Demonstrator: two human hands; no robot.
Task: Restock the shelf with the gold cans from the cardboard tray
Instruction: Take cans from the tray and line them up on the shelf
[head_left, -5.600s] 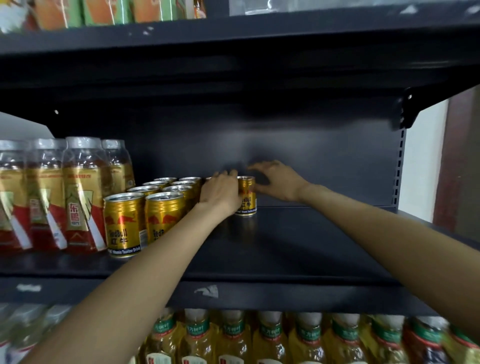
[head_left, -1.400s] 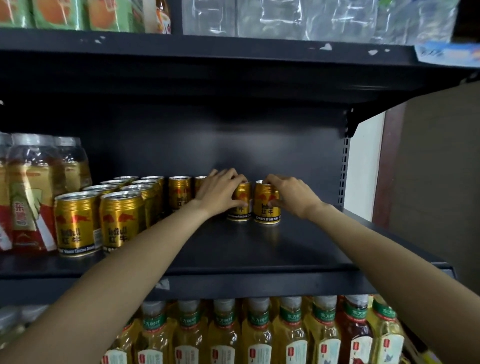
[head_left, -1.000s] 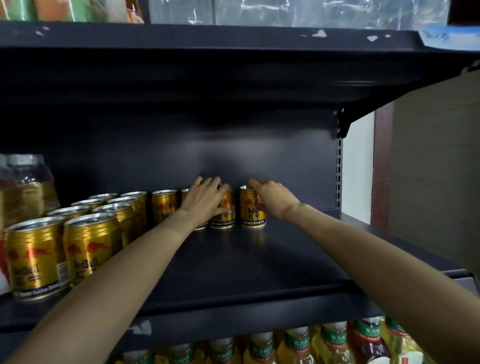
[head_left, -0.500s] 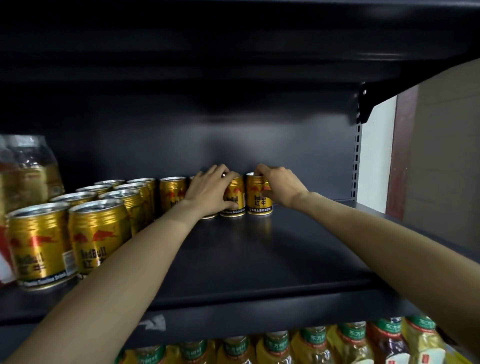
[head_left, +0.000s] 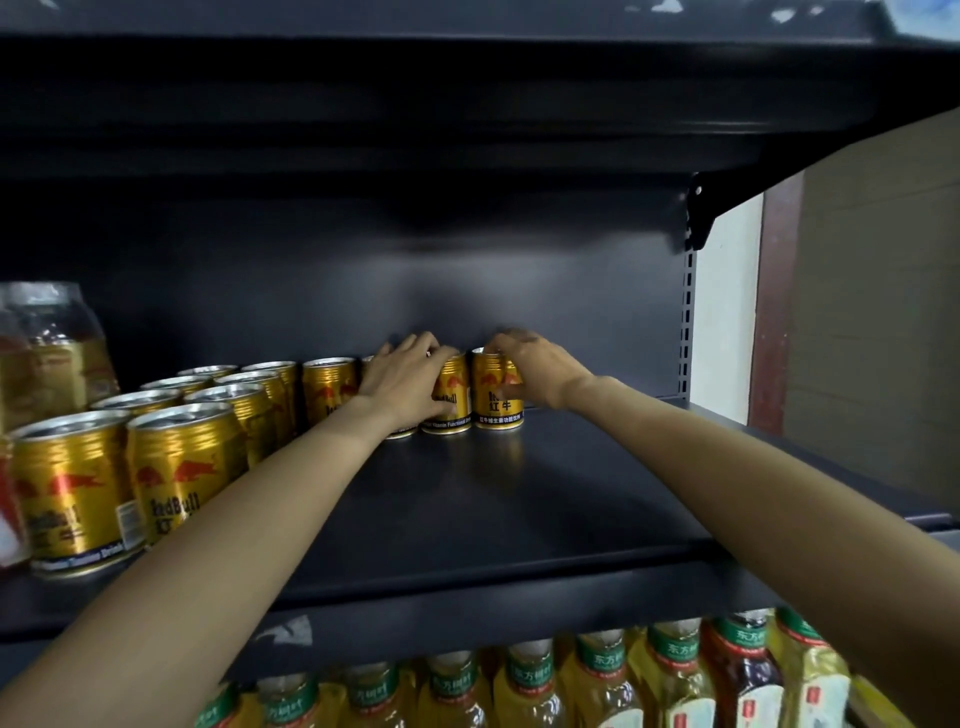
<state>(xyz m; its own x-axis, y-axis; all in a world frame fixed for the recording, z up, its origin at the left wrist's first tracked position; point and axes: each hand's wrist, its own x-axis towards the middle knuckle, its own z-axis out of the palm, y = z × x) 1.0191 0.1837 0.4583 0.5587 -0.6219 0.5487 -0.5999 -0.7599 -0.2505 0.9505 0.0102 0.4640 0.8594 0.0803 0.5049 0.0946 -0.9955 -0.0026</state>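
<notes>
Gold cans stand in rows on the dark shelf (head_left: 519, 509), from the front left (head_left: 182, 473) back along the rear wall. At the back, my left hand (head_left: 402, 382) wraps around a gold can (head_left: 452, 397), and a further can is partly hidden behind it. Just to the right, my right hand (head_left: 535, 371) grips the end gold can (head_left: 496, 397) at the right of the back row, fingers over its top and side. Both cans stand upright on the shelf, touching each other. The cardboard tray is out of view.
Tall bottles with red and gold labels (head_left: 52, 348) stand at the far left of the shelf. Bottles of yellow drink with green caps (head_left: 597, 686) fill the shelf below. The shelf above (head_left: 467, 62) hangs low overhead. A shelf upright (head_left: 688, 322) bounds the right side.
Both hands stay on the two rear cans and have nudged them slightly. The view has shifted a little, with the cans now seen lower and nearer the centre.
</notes>
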